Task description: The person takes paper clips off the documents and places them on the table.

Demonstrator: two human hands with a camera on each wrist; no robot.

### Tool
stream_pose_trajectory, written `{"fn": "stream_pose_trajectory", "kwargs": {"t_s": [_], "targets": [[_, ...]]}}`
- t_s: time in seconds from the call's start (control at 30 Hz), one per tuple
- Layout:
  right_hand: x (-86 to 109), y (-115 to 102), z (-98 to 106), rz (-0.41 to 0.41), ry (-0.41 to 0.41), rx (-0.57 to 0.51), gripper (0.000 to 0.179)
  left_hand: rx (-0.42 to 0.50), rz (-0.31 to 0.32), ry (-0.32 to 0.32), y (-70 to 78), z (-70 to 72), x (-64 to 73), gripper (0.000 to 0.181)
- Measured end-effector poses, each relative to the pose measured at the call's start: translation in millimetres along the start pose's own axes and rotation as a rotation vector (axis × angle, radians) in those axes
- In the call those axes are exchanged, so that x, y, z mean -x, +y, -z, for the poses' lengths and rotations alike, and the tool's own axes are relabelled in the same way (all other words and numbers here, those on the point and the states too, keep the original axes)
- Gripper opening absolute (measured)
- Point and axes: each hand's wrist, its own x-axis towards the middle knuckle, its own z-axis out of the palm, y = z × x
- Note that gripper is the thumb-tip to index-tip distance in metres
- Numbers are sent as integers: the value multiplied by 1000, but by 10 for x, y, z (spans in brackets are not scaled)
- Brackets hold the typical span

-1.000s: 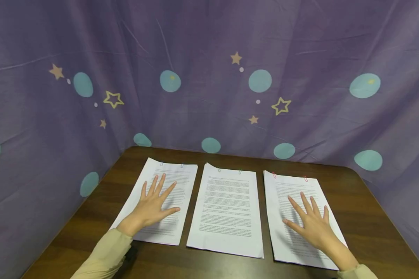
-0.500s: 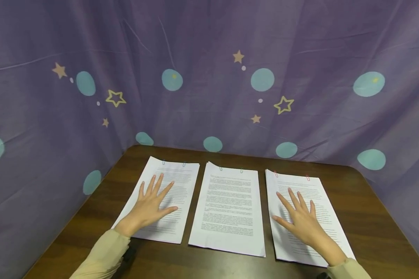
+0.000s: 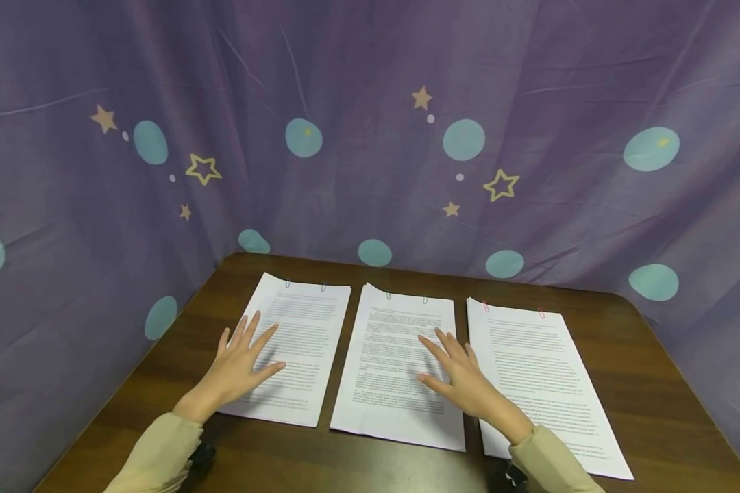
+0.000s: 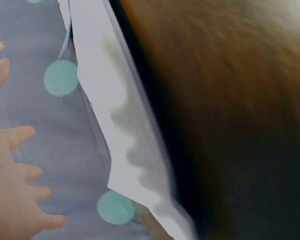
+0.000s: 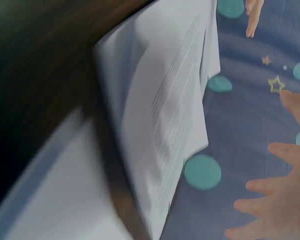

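Observation:
Three stacks of printed paper lie side by side on a brown table. My left hand (image 3: 234, 370) hovers with spread fingers over the left edge of the left paper stack (image 3: 305, 335), casting a finger-shaped shadow on it. Over the lower right part of the middle paper stack (image 3: 385, 383) hangs my right hand (image 3: 462, 383), fingers apart and nothing held. Its forearm crosses the near left corner of the right paper stack (image 3: 543, 376). Both wrist views show the hands raised off the sheets: the left hand (image 4: 15, 185) and the right hand (image 5: 285, 200).
Paper clips sit on each stack's far edge: a blue clip (image 3: 288, 283) on the left, a green clip (image 3: 388, 295) in the middle, a red clip (image 3: 485, 306) on the right. Behind the wooden table (image 3: 617, 335) hangs a purple curtain (image 3: 370, 185) with stars and dots.
My right hand has moved left from the right stack to above the middle stack. The left hand has shifted slightly left over its stack. The papers stay where they were.

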Motion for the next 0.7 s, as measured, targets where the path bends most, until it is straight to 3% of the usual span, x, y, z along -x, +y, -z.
{"fn": "stream_pose_trajectory", "kwargs": {"t_s": [0.5, 0.7], "targets": [[-487, -435, -460, 110, -125, -223, 53, 54, 75, 63, -342, 48, 54, 59], [-634, -517, -628, 90, -153, -324, 51, 99, 116, 53, -440, 59, 65, 56]]}}
